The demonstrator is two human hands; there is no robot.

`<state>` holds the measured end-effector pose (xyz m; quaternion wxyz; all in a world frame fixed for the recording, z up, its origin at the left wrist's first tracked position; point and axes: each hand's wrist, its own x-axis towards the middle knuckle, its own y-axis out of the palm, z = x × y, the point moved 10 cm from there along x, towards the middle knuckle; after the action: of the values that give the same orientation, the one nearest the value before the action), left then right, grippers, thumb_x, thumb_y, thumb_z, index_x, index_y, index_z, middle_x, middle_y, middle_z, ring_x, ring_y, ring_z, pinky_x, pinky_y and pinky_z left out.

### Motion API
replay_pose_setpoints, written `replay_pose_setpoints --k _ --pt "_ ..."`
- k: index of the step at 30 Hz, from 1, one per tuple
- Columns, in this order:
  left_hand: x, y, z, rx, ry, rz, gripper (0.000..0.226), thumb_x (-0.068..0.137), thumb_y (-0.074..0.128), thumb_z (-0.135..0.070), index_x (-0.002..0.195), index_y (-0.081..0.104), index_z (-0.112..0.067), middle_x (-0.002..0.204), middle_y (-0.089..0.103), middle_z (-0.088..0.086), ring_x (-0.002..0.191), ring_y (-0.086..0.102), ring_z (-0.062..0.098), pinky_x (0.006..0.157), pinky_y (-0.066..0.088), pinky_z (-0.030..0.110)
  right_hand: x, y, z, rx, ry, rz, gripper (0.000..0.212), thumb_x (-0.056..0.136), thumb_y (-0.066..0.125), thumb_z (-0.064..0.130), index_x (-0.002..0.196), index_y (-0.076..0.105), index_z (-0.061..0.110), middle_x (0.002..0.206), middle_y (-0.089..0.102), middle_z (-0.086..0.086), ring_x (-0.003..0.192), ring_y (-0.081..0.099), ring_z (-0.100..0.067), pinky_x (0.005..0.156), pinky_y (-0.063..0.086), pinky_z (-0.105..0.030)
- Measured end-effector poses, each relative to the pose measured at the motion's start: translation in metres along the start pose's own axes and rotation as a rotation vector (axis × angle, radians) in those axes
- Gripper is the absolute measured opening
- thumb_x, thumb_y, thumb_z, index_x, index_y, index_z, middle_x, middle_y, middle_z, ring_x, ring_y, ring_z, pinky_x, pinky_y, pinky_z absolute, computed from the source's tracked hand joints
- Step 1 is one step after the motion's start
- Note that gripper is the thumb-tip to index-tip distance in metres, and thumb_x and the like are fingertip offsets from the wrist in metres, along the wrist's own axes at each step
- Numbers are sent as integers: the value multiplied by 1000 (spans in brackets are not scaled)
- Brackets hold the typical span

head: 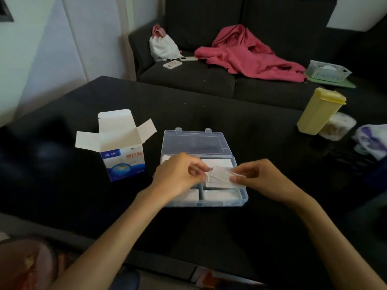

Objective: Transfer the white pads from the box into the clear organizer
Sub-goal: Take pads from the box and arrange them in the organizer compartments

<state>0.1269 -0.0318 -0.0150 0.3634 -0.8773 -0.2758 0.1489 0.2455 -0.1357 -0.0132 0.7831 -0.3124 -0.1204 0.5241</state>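
A dark tabletop (209, 227) stands before a dark sofa (188, 78). The opened box (121, 147) sits just left of the clear organizer (204, 168), whose near compartments already hold white pads. Left hand (178, 174) and right hand (259, 176) each pinch one end of a small stack of pads (219, 174) above it — light, thin, floppy things, best held by the edges.

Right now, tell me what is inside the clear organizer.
White pads fill the clear organizer; both hands, left hand and right hand, pinching another pad, cover its middle compartments.
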Motion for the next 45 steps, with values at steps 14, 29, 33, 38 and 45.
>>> replay_pose_setpoints --k 14,29,33,38,45 --pt "-1 27 -12 236 179 81 25 87 63 -39 111 67 -34 106 68 -11 96 58 8 87 51 32 4 22 -5 -300 -55 111 23 89 58 18 110 68 21 105 58 8 96 53 -6 83 46 -20" --pt "-5 31 -17 350 248 45 30 84 66 -40 113 67 -32 103 68 -10 85 51 4 83 39 22 2 14 -3 -516 -42 14 18 77 72 34 95 70 32 85 54 17 75 48 -3 72 38 -17" --pt "-9 15 -14 204 197 57 29 84 68 -35 113 67 -30 106 68 -10 92 59 4 82 49 21 2 -5 30 -326 -115 -95 14 81 68 25 95 68 26 74 62 8 66 57 -6 62 45 -17" --pt "-48 -109 27 -8 40 -579 21 87 58 -45 94 70 -28 86 67 -16 74 58 -5 63 42 8 11 -3 89 -133 -273 -444 15 86 62 21 100 66 25 93 66 5 81 60 -5 74 51 -21" --pt "-105 -200 152 -60 -391 -885 44 90 55 -42 127 56 -17 128 58 5 123 48 24 98 40 41 35 128 179 -430 -487 -265 51 94 47 13 142 34 26 151 29 5 140 20 -11 113 21 -30"
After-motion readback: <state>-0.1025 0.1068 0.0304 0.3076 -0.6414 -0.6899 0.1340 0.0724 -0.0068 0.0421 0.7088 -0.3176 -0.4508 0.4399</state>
